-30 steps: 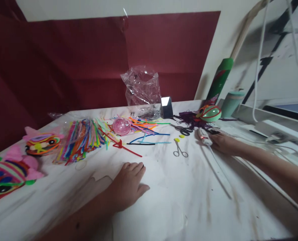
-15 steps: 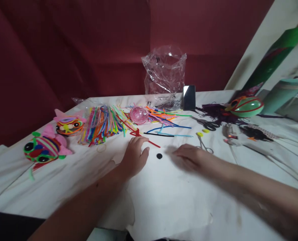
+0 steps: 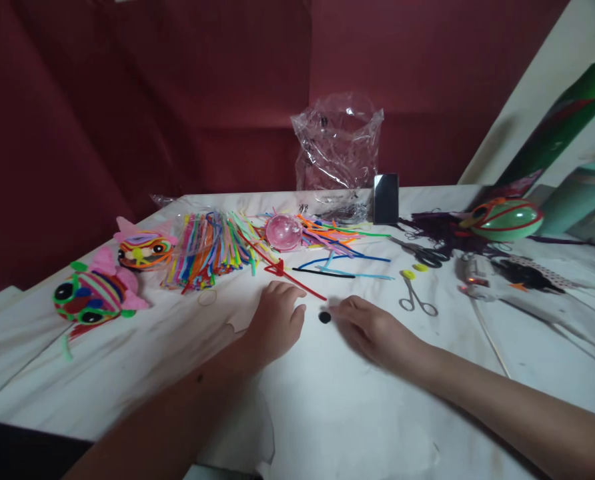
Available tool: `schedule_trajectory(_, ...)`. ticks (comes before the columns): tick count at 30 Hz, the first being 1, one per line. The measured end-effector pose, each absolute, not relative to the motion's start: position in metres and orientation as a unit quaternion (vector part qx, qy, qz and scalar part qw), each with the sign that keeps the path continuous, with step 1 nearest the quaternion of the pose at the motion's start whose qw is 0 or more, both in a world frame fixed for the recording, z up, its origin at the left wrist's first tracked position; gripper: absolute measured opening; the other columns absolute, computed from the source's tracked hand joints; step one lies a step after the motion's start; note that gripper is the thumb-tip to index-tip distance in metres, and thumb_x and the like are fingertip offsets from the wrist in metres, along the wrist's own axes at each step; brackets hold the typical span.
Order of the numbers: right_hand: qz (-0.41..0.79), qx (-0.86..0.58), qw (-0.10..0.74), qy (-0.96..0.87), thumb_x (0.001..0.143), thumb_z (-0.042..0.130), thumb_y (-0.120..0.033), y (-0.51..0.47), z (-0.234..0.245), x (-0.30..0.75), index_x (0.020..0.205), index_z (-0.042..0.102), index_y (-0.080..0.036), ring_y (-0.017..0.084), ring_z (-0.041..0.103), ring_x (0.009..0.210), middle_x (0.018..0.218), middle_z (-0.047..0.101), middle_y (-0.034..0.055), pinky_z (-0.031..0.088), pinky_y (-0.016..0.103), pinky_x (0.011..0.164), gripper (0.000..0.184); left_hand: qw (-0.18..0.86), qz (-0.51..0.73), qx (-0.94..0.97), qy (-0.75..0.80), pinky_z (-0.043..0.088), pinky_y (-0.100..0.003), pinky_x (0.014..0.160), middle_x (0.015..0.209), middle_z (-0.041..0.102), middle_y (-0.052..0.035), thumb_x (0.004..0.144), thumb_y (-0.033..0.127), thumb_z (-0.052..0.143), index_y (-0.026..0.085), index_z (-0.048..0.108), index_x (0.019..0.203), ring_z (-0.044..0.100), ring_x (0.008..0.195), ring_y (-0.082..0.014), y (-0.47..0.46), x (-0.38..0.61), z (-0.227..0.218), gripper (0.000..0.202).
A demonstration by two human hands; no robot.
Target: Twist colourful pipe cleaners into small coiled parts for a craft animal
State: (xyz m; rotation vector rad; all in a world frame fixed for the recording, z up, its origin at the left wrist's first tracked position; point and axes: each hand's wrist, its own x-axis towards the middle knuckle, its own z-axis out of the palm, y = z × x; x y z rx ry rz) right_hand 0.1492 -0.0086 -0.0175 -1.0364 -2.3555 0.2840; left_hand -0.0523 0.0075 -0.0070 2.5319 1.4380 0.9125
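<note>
A small black disc (image 3: 324, 318) lies flat on the white sheet between my hands. My right hand (image 3: 377, 330) is just to its right, thumb and fingers drawn into a pinch; whatever the fingertips hold is too small to make out. On the other side rests my left hand (image 3: 276, 320), low over the table, thumb apart from loosely bent fingers and nothing visible in it. Beyond its fingertips lies a red pipe cleaner (image 3: 310, 290) by a bent red piece (image 3: 276, 268). Black (image 3: 330, 272) and blue (image 3: 372, 257) pipe cleaners lie behind.
Grey scissors (image 3: 411, 297) lie beside yellow discs, with black scissors (image 3: 425, 253) farther back. A glue gun (image 3: 477, 279) glows at right, near a green balloon (image 3: 510, 220). Left are decorated fish-like figures (image 3: 97, 293) and bundled pipe cleaners (image 3: 212, 250). A phone (image 3: 385, 199) stands behind.
My right hand has moved left, close to the black disc, leaving the grey scissors fully visible. My left hand sits slightly nearer, off the bent red piece. The view has shifted a little.
</note>
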Motion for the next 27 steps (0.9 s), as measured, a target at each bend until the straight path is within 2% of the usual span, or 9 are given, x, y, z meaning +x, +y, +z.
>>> schedule_trajectory(3, 0.178, -0.451, 0.306, -0.819, 0.081, 0.041, -0.019, -0.002, -0.012, 0.163, 0.093, 0.059, -0.018, 0.014, 0.057, 0.073, 0.084, 0.061, 0.0055, 0.045, 0.024, 0.065, 0.021, 0.032, 0.228, 0.832, 0.505, 0.037, -0.036, 0.083, 0.091, 0.061, -0.0064, 0.074, 0.016, 0.048, 0.017, 0.057, 0.094, 0.050, 0.092, -0.0212, 0.009, -0.055, -0.010, 0.021)
schedule_trajectory(5, 0.193, -0.504, 0.305, -0.785, 0.079, 0.044, -0.023, 0.003, -0.009, 0.171, 0.080, 0.057, -0.018, 0.013, 0.055, 0.065, 0.074, 0.061, 0.0025, 0.042, 0.023, 0.058, 0.014, 0.020, 0.177, 0.830, 0.528, 0.036, -0.036, 0.082, 0.092, 0.060, -0.0069, 0.073, 0.018, 0.051, 0.018, 0.056, 0.096, 0.049, 0.093, -0.0217, 0.010, -0.056, -0.012, 0.024)
schedule_trajectory(10, 0.197, -0.542, 0.299, -0.760, 0.079, 0.043, -0.031, 0.011, -0.006, 0.180, 0.068, 0.046, -0.019, 0.011, 0.045, 0.052, 0.058, 0.051, -0.0016, 0.036, 0.022, 0.049, 0.017, 0.041, 0.118, 0.823, 0.555, 0.037, -0.033, 0.078, 0.087, 0.060, -0.0052, 0.072, 0.019, 0.052, 0.019, 0.058, 0.086, 0.050, 0.088, -0.0205, 0.013, -0.056, -0.016, 0.015)
schedule_trajectory(12, 0.189, -0.549, 0.301, -0.757, 0.080, 0.041, -0.032, 0.012, -0.008, 0.180, 0.071, 0.047, -0.019, 0.011, 0.047, 0.055, 0.062, 0.053, -0.0003, 0.037, 0.023, 0.051, 0.018, 0.057, 0.122, 0.825, 0.549, 0.037, -0.032, 0.076, 0.083, 0.059, -0.0043, 0.072, 0.016, 0.051, 0.018, 0.058, 0.080, 0.051, 0.085, -0.0194, 0.014, -0.056, -0.015, 0.011)
schedule_trajectory(15, 0.182, -0.564, 0.344, -0.728, 0.079, 0.045, -0.036, 0.013, -0.010, 0.179, 0.092, 0.051, -0.017, 0.015, 0.053, 0.068, 0.084, 0.059, 0.0062, 0.041, 0.026, 0.058, 0.025, 0.082, 0.164, 0.838, 0.514, 0.039, -0.031, 0.073, 0.078, 0.059, -0.0036, 0.073, 0.015, 0.049, 0.018, 0.056, 0.072, 0.052, 0.081, -0.0186, 0.014, -0.055, -0.009, 0.008)
schedule_trajectory(17, 0.248, -0.559, 0.350, -0.709, 0.075, 0.051, -0.041, 0.013, -0.009, 0.178, 0.102, 0.051, -0.016, 0.017, 0.056, 0.075, 0.092, 0.060, 0.0086, 0.044, 0.028, 0.060, 0.036, 0.110, 0.203, 0.841, 0.489, 0.040, -0.030, 0.072, 0.076, 0.060, -0.0024, 0.074, 0.016, 0.048, 0.018, 0.055, 0.072, 0.053, 0.078, -0.0175, 0.013, -0.055, -0.004, 0.008)
schedule_trajectory(22, 0.539, -0.510, 0.293, -0.603, 0.069, 0.060, -0.043, 0.005, -0.003, 0.173, 0.082, 0.058, -0.016, 0.017, 0.060, 0.060, 0.070, 0.066, 0.0041, 0.047, 0.027, 0.052, 0.030, 0.142, 0.268, 0.817, 0.491, 0.041, -0.030, 0.078, 0.081, 0.063, -0.0009, 0.073, 0.020, 0.051, 0.020, 0.058, 0.082, 0.056, 0.081, -0.0172, 0.009, -0.055, 0.003, 0.011)
schedule_trajectory(25, 0.567, -0.480, 0.321, -0.587, 0.068, 0.062, -0.041, -0.005, 0.000, 0.166, 0.081, 0.058, -0.017, 0.017, 0.061, 0.063, 0.074, 0.067, 0.0028, 0.049, 0.027, 0.056, 0.027, 0.172, 0.281, 0.806, 0.492, 0.040, -0.030, 0.082, 0.091, 0.065, -0.0025, 0.068, 0.028, 0.060, 0.020, 0.059, 0.093, 0.056, 0.089, -0.0194, 0.004, -0.052, 0.005, 0.027)
schedule_trajectory(27, 0.550, -0.463, 0.324, -0.616, 0.071, 0.059, -0.041, -0.011, 0.000, 0.162, 0.081, 0.058, -0.017, 0.016, 0.060, 0.064, 0.075, 0.066, 0.0026, 0.048, 0.026, 0.056, 0.026, 0.238, 0.252, 0.807, 0.478, 0.041, -0.028, 0.078, 0.091, 0.065, -0.0022, 0.065, 0.034, 0.063, 0.019, 0.061, 0.094, 0.057, 0.088, -0.0192, 0.000, -0.051, 0.009, 0.033)
